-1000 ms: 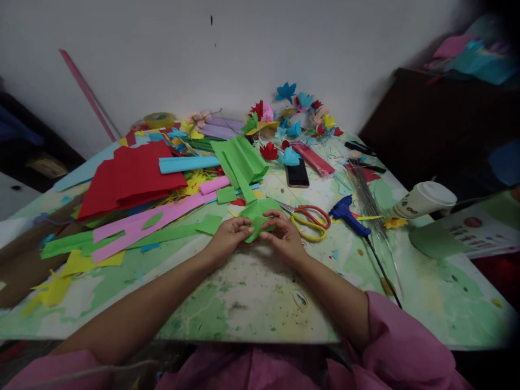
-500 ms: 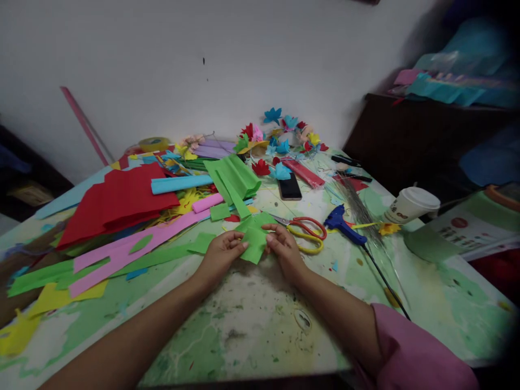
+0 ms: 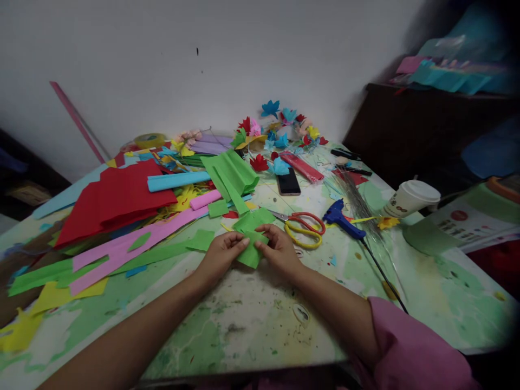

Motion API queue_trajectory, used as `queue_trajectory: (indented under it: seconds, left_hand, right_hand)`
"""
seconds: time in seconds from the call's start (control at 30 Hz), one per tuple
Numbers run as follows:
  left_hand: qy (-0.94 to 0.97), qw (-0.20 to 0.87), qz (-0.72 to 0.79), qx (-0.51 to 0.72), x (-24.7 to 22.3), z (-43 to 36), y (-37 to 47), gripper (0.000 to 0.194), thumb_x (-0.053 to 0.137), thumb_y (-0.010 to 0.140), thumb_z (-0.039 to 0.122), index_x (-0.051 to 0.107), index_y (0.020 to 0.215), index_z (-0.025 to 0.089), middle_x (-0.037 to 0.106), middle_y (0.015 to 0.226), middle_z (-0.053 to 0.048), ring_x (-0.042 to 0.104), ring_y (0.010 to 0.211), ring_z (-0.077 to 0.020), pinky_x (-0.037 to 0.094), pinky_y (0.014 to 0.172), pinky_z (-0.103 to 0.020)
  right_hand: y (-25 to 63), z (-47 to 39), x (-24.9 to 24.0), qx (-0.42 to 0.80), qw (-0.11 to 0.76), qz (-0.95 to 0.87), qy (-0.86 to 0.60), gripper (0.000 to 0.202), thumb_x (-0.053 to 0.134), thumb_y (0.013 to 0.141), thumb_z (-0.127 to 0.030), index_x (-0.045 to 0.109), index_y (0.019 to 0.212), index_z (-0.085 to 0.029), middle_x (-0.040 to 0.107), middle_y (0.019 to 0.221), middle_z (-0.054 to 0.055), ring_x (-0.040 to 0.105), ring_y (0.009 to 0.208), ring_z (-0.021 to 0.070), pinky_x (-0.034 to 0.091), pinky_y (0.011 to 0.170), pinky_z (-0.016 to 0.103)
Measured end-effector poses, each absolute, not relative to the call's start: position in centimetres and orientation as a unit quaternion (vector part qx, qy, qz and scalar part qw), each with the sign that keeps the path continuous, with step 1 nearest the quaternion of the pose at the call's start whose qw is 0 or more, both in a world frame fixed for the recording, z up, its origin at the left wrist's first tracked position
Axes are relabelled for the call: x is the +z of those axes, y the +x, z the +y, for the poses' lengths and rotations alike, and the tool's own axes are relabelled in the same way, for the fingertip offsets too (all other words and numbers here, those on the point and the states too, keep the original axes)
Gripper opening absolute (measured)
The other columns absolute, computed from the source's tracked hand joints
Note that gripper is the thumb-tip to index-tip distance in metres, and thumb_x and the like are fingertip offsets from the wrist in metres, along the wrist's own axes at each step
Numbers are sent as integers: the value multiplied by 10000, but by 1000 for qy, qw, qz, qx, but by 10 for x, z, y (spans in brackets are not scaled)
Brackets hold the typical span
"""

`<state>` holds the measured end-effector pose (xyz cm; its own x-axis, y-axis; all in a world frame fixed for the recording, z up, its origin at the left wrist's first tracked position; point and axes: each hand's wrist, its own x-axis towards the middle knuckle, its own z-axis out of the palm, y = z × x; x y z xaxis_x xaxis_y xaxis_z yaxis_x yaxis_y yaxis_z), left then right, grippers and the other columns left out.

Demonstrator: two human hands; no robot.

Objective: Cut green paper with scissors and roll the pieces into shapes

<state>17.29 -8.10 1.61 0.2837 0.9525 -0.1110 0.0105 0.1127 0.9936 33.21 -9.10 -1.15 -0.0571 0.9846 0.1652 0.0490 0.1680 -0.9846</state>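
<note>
A small piece of green crepe paper (image 3: 251,255) is held between my two hands, just above the table. My left hand (image 3: 225,253) pinches its left side with the thumb on top. On the right side, my right hand (image 3: 280,252) grips it between thumb and fingers. More green paper (image 3: 255,218) lies right behind the held piece. Scissors with red and yellow handles (image 3: 305,230) rest beside my right hand, blades toward the green paper. Further right lies a blue glue gun (image 3: 343,221) with its black cord.
Left are red paper (image 3: 125,195), a pink cut strip (image 3: 162,235) and a blue roll (image 3: 179,181). Behind are paper flowers (image 3: 280,130) and a phone (image 3: 288,183). Thin wires (image 3: 357,200), a lidded paper cup (image 3: 412,197) and a green tub (image 3: 450,227) stand or lie right.
The green piece between my hands has been turned or bent slightly, and my right hand has moved a little inward over it. The whole view has shifted slightly.
</note>
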Motion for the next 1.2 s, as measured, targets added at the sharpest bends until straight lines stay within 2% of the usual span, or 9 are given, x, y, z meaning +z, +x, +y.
queue_trajectory:
  seconds: [0.13, 0.53, 0.63, 0.73, 0.83, 0.97, 1.07, 1.2]
  left_hand:
    - [526, 607, 450, 390, 15, -79, 172, 310, 741, 612, 371, 584, 702, 119, 551, 614, 21, 473, 547, -89, 370, 521, -202]
    - [489, 622, 448, 416, 16, -80, 174, 330, 772, 572, 352, 585, 722, 125, 565, 616, 26, 496, 551, -88, 391, 536, -202]
    - [496, 601, 456, 430, 16, -80, 174, 339, 778, 559, 360, 584, 721, 134, 557, 612, 29, 495, 556, -95, 392, 536, -207]
    - [510, 586, 457, 434, 15, -78, 172, 322, 760, 587, 369, 604, 744, 134, 584, 660, 13, 510, 598, -106, 402, 566, -213]
    - [514, 575, 459, 441, 12, -75, 170, 327, 739, 616, 379, 619, 803, 138, 614, 739, -7, 538, 669, -130, 418, 620, -230]
    - [510, 551, 472, 462, 7, -73, 169, 370, 744, 599, 373, 612, 862, 149, 615, 794, -13, 555, 761, -159, 426, 682, -248]
    - [525, 539, 472, 460, 4, -71, 168, 376, 738, 601, 355, 607, 884, 145, 615, 849, -29, 562, 824, -172, 429, 718, -254]
    - [572, 511, 456, 452, 3, -70, 167, 372, 713, 634, 309, 588, 950, 159, 602, 896, -27, 556, 875, -165, 437, 726, -241]
  right_hand:
    - [332, -92, -12, 428, 507, -585, -466, 273, 604, 706, -264, 543, 963, -192, 500, 673, -26, 455, 577, 111, 369, 513, 225]
    - [333, -91, -14, 451, 522, -572, -444, 265, 602, 726, -308, 542, 952, -184, 523, 713, -12, 482, 616, 122, 395, 554, 239]
    - [335, -93, -12, 459, 521, -579, -426, 312, 591, 728, -298, 534, 1016, -191, 519, 723, -12, 495, 637, 128, 403, 566, 239]
    - [338, -95, -10, 449, 521, -620, -379, 440, 540, 683, -207, 519, 1122, -209, 570, 898, 32, 536, 780, 166, 435, 646, 269]
    - [338, -96, -8, 410, 499, -669, -367, 557, 462, 580, -113, 547, 1119, -220, 572, 1057, 58, 538, 872, 198, 450, 680, 293]
    - [335, -95, -7, 309, 481, -725, -384, 539, 399, 541, -42, 621, 1001, -212, 610, 959, 48, 549, 907, 207, 451, 788, 340]
    - [334, -94, -9, 277, 483, -736, -386, 490, 396, 575, -15, 650, 945, -212, 622, 910, 46, 562, 919, 200, 442, 844, 357]
    - [336, -94, -9, 275, 489, -733, -385, 414, 433, 648, -24, 662, 939, -212, 626, 912, 50, 567, 906, 191, 449, 828, 345]
